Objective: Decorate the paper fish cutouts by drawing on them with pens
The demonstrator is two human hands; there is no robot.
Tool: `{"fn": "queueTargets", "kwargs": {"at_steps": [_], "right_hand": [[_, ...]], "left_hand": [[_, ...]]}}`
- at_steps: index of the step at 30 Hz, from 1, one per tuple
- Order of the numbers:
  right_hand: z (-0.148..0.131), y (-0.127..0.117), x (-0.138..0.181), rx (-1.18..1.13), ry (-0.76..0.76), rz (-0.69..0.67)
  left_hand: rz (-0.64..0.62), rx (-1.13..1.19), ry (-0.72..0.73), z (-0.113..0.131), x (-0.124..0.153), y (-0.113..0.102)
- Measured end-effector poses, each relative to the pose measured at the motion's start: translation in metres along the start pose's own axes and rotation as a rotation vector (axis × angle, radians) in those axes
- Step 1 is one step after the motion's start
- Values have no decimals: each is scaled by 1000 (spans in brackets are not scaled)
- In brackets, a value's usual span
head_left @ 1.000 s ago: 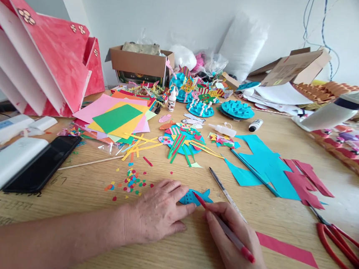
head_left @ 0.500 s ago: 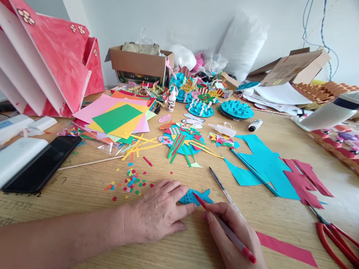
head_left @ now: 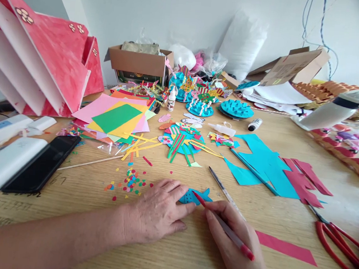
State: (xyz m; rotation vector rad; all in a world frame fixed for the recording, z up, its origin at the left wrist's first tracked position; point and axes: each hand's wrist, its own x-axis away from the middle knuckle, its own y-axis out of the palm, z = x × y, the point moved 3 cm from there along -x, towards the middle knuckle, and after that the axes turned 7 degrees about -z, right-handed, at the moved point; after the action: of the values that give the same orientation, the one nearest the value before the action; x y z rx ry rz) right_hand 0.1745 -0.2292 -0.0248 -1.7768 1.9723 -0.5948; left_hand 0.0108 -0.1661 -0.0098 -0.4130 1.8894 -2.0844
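Note:
A small blue paper fish (head_left: 189, 197) lies flat on the table with dark dots and lines drawn on its body. My left hand (head_left: 163, 210) rests palm down over the fish's left end, fingers laid out flat and pressing it to the tabletop; the covered end is hidden. Gripped in my right hand (head_left: 232, 235) is a red pen (head_left: 236, 240), its tip touching the fish near the middle. Beyond my right hand lies a second pen (head_left: 222, 186) with a dark tip. Left of my left hand, coloured paper dots (head_left: 133, 180) are scattered.
Red-handled scissors (head_left: 331, 231) lie at the right, near a red paper strip (head_left: 289, 248) and blue paper offcuts (head_left: 263, 160). Coloured sheets (head_left: 116, 118), a decorated blue disc (head_left: 183, 145) and a glue bottle (head_left: 171, 99) sit farther back. A phone (head_left: 41, 164) lies left.
My right hand and the red pen have shifted very slightly, with the tip still on the fish. The left hand stays in place.

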Motion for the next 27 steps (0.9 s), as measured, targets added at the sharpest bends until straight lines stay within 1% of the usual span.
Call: {"fn": "queueTargets", "kwargs": {"at_steps": [10, 14, 27], "right_hand": [[2, 0, 0, 24, -1, -30], [0, -1, 1, 50, -9, -18], [-1, -1, -1, 27, -7, -9]], "left_hand": [[-1, 2, 0, 0, 0, 0], [-4, 9, 4, 0, 0, 0], [5, -4, 5, 0, 0, 0]]}}
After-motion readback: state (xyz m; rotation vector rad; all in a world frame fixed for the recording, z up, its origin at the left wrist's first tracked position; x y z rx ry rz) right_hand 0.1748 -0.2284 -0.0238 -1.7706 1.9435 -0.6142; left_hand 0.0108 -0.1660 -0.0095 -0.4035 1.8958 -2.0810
